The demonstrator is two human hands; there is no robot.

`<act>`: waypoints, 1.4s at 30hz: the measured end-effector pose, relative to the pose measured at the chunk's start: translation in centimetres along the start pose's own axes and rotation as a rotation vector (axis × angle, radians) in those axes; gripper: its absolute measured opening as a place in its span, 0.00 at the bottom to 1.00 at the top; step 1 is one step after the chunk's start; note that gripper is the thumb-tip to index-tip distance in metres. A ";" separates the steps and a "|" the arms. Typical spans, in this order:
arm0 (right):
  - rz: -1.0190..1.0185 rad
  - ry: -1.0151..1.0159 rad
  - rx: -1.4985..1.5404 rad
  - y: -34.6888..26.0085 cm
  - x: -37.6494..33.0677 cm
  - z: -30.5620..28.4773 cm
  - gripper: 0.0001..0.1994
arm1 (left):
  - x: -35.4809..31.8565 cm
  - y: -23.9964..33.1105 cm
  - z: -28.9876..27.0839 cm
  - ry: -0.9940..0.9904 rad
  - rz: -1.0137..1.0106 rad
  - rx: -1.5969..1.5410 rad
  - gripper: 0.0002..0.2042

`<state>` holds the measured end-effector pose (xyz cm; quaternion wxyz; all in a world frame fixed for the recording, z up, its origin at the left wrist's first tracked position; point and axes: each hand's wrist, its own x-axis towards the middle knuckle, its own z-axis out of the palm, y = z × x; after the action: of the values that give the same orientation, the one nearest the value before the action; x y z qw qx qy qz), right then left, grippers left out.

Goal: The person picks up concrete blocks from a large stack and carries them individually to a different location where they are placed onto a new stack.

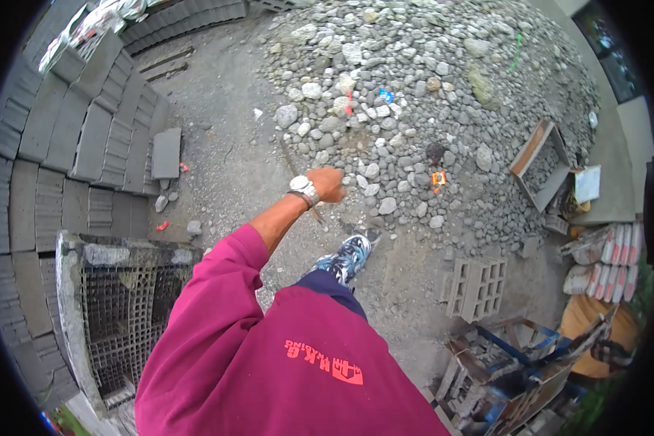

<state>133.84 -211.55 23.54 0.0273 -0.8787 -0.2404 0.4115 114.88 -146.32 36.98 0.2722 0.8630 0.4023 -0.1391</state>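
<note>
My left hand (327, 184) is curled into a fist with its back toward me, held out over the gravelly ground. Nothing shows sticking out of it. On that wrist is a metal watch (303, 187). A thin stick or rod (289, 158) appears on the ground behind the wrist. Below the hand, my foot in a blue-and-white patterned shoe (349, 256) is set forward. No part of my right hand shows. Just past the fist begins a large pile of grey stones (414, 109).
Stacked grey concrete blocks (73, 131) line the left side, behind a mesh-covered frame (123, 320). On the right are a wooden box frame (538, 163), hollow blocks (476, 287), several sacks (607, 261) and a blue-and-rust metal machine (516, 363). An orange wrapper (438, 179) lies on the stones.
</note>
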 end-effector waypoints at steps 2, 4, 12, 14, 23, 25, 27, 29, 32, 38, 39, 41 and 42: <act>-0.083 -0.035 -0.184 -2.2 0.6 -0.4 0.17 | -0.9 -0.7 -3.0 0.051 0.075 0.008 0.20; -0.127 -0.049 -0.290 -5.0 2.0 -1.7 0.17 | -1.4 -2.3 -5.9 0.099 0.129 0.018 0.20; -0.349 0.078 -0.415 -25.4 14.5 -0.9 0.16 | -3.6 -23.3 -6.6 0.333 -0.017 -0.400 0.20; -0.118 0.069 0.212 -33.4 19.5 -2.1 0.12 | -3.6 -30.7 -3.1 0.390 -0.171 -0.515 0.21; -0.425 -0.162 0.378 -81.4 26.2 -1.5 0.15 | -25.7 -62.0 7.8 0.204 -1.248 -0.786 0.23; -0.500 -0.238 0.209 -88.6 27.2 -0.3 0.14 | -28.4 -65.9 7.6 0.418 -1.351 -1.269 0.21; -0.585 -0.344 -0.122 -94.4 29.9 0.9 0.13 | -27.8 -67.3 7.3 0.730 -1.413 -1.516 0.20; -0.486 -0.394 -0.116 -98.3 32.5 2.2 0.12 | -26.4 -67.9 7.1 0.934 -1.461 -1.660 0.20; -1.435 -0.099 -1.179 -103.5 42.8 1.7 0.11 | -21.8 -70.2 9.0 0.868 -1.451 -1.776 0.20; -0.529 -0.531 -0.574 -126.2 48.1 14.5 0.14 | -18.0 -73.2 7.5 0.813 -1.865 -1.979 0.18; -0.506 -0.409 -0.494 -130.8 49.4 15.6 0.16 | -15.5 -74.5 5.8 0.856 -1.837 -2.025 0.19; -0.884 -0.167 -0.378 -140.3 55.3 14.3 0.16 | -8.0 -79.9 1.2 0.901 -1.624 -1.985 0.17; -0.781 -0.532 -0.381 -146.3 45.7 22.5 0.13 | -13.5 -79.6 0.9 0.960 -1.789 -1.749 0.16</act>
<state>83.70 -65.38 12.22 -0.0439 -0.5773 -0.6206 0.5289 44.90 -113.19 13.93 0.3800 -0.1885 0.8361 0.3478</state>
